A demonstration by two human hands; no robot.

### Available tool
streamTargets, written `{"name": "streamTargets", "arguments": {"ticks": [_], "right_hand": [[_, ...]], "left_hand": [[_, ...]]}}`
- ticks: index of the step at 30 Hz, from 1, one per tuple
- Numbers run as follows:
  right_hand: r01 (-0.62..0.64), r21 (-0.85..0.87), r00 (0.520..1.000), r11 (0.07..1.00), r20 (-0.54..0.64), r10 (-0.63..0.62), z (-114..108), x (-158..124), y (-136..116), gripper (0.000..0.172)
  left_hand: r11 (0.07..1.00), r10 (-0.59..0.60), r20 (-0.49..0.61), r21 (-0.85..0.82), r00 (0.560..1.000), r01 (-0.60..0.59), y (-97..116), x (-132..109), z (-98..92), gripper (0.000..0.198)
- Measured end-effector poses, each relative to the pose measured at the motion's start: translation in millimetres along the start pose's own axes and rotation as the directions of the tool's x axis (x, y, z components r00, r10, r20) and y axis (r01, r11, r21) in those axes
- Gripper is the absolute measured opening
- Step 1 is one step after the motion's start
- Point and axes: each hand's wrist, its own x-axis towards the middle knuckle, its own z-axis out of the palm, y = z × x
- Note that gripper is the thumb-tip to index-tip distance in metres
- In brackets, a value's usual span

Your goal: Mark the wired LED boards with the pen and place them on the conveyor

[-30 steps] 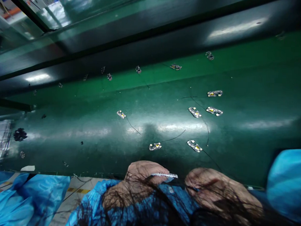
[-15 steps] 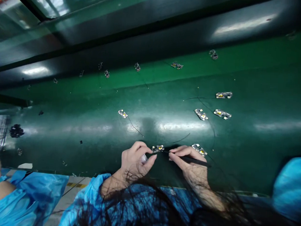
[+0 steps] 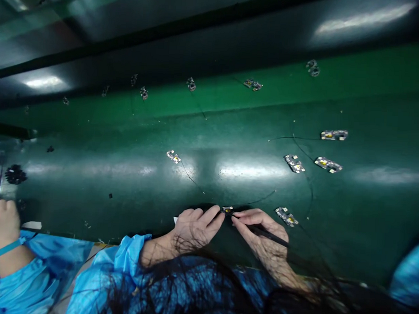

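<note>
My left hand (image 3: 198, 227) pinches a small circuit board (image 3: 227, 210) between thumb and fingertips, low over the green work surface. Its fingers cover part of the board, and a thin dark wire runs from it to the upper right. A white corner of something (image 3: 175, 219) shows beside this hand; the rest is hidden. My right hand (image 3: 262, 227) is closed around slim black tweezers (image 3: 273, 237), whose tip meets the board's right end. Just right of that hand lies another circuit board (image 3: 286, 217) with a wire.
Several boards lie at right, such as a board (image 3: 334, 135). One wired board (image 3: 173, 156) sits mid-surface. More boards line the bright green strip (image 3: 225, 98). At left are a black cluster of parts (image 3: 15, 174) and a co-worker's hand (image 3: 3, 223); a blue sleeve (image 3: 411, 274) shows at right.
My left fingers have closed further over the board, covering more of it. The tweezers' tip has come up against the board. The co-worker's hand at left shows more fully, and the view has shifted slightly.
</note>
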Motion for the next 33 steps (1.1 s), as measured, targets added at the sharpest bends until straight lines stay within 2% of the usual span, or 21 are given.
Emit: {"name": "streamTargets", "arguments": {"ticks": [4, 14, 25, 33], "right_hand": [[0.016, -0.015, 1.0, 1.0, 0.009, -0.016, 0.0, 0.1, -0.7, 0.015], [0.103, -0.022, 0.995, 0.994, -0.001, -0.103, 0.9, 2.8, -3.1, 0.016], [0.108, -0.028, 0.994, 0.994, 0.005, -0.108, 0.8, 1.0, -0.9, 0.018], [0.11, -0.045, 0.993, 0.993, 0.04, -0.108, -0.1, -1.1, -1.4, 0.017]], "left_hand": [[0.987, 0.069, -0.022, 0.148, 0.997, -0.065, 0.8, -1.8, 1.6, 0.032], [0.958, 0.087, -0.055, 0.279, 0.995, -0.069, -0.3, -1.9, 1.8, 0.028], [0.965, 0.073, -0.078, 0.256, 0.994, -0.051, 0.6, 0.3, 3.4, 0.03], [0.971, 0.083, -0.042, 0.23, 0.996, -0.071, -0.4, -1.9, 4.2, 0.031]]}}
